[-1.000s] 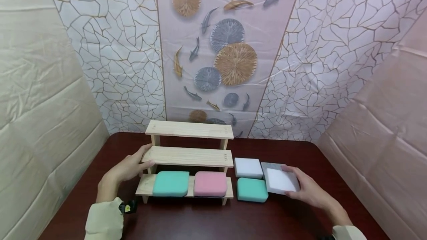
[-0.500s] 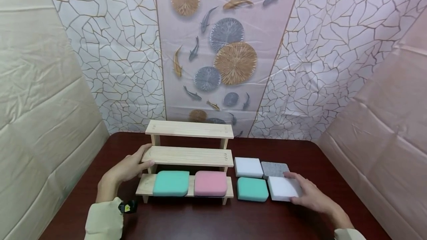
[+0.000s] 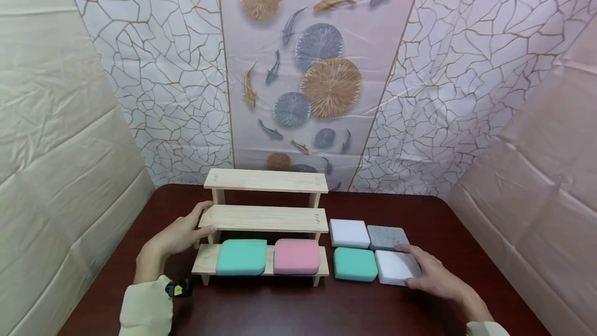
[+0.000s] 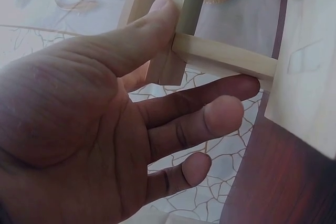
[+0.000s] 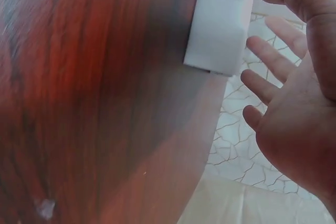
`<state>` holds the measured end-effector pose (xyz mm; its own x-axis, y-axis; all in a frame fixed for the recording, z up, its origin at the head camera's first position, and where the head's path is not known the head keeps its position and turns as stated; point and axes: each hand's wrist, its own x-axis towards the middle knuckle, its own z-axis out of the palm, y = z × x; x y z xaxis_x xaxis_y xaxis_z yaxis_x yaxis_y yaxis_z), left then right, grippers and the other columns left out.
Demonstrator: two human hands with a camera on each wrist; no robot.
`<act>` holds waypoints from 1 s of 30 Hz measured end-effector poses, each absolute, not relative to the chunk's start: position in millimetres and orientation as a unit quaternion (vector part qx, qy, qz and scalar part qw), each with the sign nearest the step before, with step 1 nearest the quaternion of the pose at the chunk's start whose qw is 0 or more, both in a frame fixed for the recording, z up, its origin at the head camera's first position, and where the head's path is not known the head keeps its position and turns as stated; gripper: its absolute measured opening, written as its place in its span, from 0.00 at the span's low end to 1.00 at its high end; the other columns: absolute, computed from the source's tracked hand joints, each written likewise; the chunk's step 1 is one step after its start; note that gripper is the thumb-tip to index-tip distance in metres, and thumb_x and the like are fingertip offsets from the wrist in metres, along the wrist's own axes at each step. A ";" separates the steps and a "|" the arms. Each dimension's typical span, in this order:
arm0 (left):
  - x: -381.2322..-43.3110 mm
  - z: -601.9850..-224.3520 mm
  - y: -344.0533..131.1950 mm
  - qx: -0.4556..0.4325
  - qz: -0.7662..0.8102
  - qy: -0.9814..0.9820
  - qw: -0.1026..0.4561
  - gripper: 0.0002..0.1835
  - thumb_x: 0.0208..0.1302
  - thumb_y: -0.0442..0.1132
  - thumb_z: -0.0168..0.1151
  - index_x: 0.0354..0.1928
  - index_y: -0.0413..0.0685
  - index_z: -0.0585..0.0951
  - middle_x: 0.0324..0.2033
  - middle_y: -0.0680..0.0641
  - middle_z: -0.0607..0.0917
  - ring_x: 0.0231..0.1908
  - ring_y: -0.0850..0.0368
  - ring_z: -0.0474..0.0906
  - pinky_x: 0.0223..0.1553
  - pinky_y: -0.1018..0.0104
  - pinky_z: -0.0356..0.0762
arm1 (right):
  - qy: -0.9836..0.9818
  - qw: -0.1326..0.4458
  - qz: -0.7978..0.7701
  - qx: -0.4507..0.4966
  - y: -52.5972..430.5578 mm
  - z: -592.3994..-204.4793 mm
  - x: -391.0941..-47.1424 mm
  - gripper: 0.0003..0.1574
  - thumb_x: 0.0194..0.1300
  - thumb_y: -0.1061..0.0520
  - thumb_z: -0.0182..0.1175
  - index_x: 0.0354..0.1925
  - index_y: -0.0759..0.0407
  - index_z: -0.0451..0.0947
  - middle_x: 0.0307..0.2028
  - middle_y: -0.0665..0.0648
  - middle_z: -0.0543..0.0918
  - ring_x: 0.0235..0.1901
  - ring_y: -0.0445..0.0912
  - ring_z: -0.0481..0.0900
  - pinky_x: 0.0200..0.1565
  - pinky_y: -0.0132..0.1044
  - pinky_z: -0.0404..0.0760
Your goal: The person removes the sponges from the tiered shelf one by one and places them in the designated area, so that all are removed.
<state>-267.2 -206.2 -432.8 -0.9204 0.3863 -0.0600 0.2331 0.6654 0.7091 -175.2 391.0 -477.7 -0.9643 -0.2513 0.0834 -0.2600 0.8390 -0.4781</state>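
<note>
My left hand (image 3: 179, 233) holds the left end of the middle board of a three-tier wooden shelf rack (image 3: 263, 218). In the left wrist view, the thumb lies over the board while the other fingers extend beneath. At the right, my right hand (image 3: 436, 273) touches a white sponge (image 3: 395, 267) lying on the table, thumb at its near right edge and a fingertip by its far corner. The right wrist view shows the fingers extended beside the white sponge (image 5: 218, 30). A teal sponge (image 3: 241, 257) and a pink sponge (image 3: 296, 256) sit on the lowest board.
Left of the touched sponge lies another teal sponge (image 3: 355, 264). Behind these are a second white sponge (image 3: 349, 233) and a grey sponge (image 3: 388, 237), forming a two-by-two block right of the rack. Patterned cloth (image 3: 298, 92) hangs behind the dark red table (image 3: 261, 307).
The right hand has lowered the white sponge from over the grey one onto the table beside the teal one, and its fingers have loosened. The left hand stays at the rack.
</note>
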 end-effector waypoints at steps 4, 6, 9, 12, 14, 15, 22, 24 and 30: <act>-267.2 -431.7 -206.7 0.174 0.375 0.905 0.098 0.40 0.73 0.55 0.57 0.76 0.50 0.51 0.21 0.43 0.77 0.24 0.48 0.76 0.36 0.58 0.70 | -0.958 0.040 0.233 0.163 381.3 -472.0 -177.3 0.41 0.50 0.52 0.77 0.61 0.55 0.73 0.61 0.65 0.75 0.59 0.63 0.70 0.52 0.66 0.67; -266.6 -431.7 -206.7 0.173 0.376 0.905 0.097 0.40 0.73 0.55 0.58 0.76 0.50 0.51 0.21 0.43 0.77 0.24 0.49 0.75 0.36 0.58 0.70 | -0.957 0.043 0.232 0.168 373.9 -467.5 -178.9 0.40 0.51 0.50 0.77 0.61 0.56 0.75 0.62 0.66 0.74 0.61 0.67 0.68 0.53 0.70 0.63; -266.2 -432.0 -206.3 0.173 0.376 0.905 0.096 0.40 0.73 0.54 0.58 0.76 0.50 0.51 0.21 0.42 0.77 0.24 0.49 0.75 0.36 0.58 0.70 | -0.959 0.037 0.233 0.158 360.2 -460.1 -181.0 0.39 0.53 0.48 0.76 0.60 0.57 0.76 0.63 0.68 0.72 0.64 0.70 0.65 0.55 0.73 0.58; -266.1 -432.7 -205.2 0.175 0.377 0.904 0.096 0.39 0.73 0.54 0.58 0.76 0.50 0.51 0.20 0.42 0.77 0.24 0.49 0.76 0.36 0.57 0.70 | -0.963 0.034 0.221 0.153 346.9 -454.0 -183.1 0.36 0.55 0.49 0.76 0.59 0.57 0.78 0.63 0.66 0.73 0.63 0.67 0.67 0.55 0.73 0.58; -266.1 -433.6 -204.7 0.176 0.378 0.904 0.099 0.40 0.73 0.55 0.58 0.76 0.50 0.51 0.19 0.42 0.77 0.23 0.50 0.76 0.36 0.57 0.71 | -0.964 0.039 0.211 0.155 339.3 -451.7 -184.7 0.35 0.55 0.49 0.76 0.59 0.57 0.78 0.62 0.65 0.75 0.62 0.65 0.69 0.55 0.73 0.60; -266.0 -434.1 -204.6 0.175 0.379 0.903 0.101 0.40 0.73 0.55 0.57 0.77 0.50 0.51 0.19 0.42 0.77 0.23 0.50 0.76 0.36 0.57 0.71 | -0.964 0.041 0.211 0.157 335.7 -450.8 -185.5 0.35 0.55 0.49 0.75 0.59 0.57 0.78 0.62 0.65 0.75 0.62 0.65 0.70 0.55 0.72 0.60; -265.4 -434.3 -205.6 0.168 0.382 0.903 0.102 0.40 0.73 0.55 0.58 0.77 0.52 0.50 0.19 0.41 0.78 0.23 0.50 0.76 0.34 0.58 0.71 | -0.947 0.031 0.257 0.192 312.1 -449.3 -190.4 0.38 0.59 0.50 0.74 0.64 0.57 0.73 0.63 0.61 0.75 0.61 0.62 0.72 0.55 0.64 0.70; -265.5 -433.4 -205.7 0.168 0.382 0.903 0.101 0.40 0.73 0.54 0.58 0.77 0.51 0.51 0.19 0.40 0.78 0.23 0.49 0.76 0.34 0.58 0.71 | -0.940 0.033 0.272 0.203 304.9 -449.6 -191.1 0.39 0.59 0.51 0.74 0.65 0.57 0.72 0.63 0.61 0.75 0.60 0.62 0.74 0.54 0.62 0.73; -265.9 -432.3 -205.7 0.170 0.381 0.903 0.099 0.39 0.73 0.54 0.57 0.76 0.50 0.51 0.20 0.41 0.78 0.23 0.47 0.77 0.36 0.58 0.72 | -0.927 0.032 0.297 0.226 285.1 -453.0 -191.4 0.40 0.59 0.48 0.73 0.66 0.57 0.71 0.63 0.60 0.75 0.62 0.61 0.72 0.55 0.62 0.72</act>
<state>-265.9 -205.7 -432.3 -0.9225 0.3828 -0.0495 0.2317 0.6517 0.7223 -191.4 285.1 -453.0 -0.8959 -0.4002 0.1930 -0.4377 0.7210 -0.5371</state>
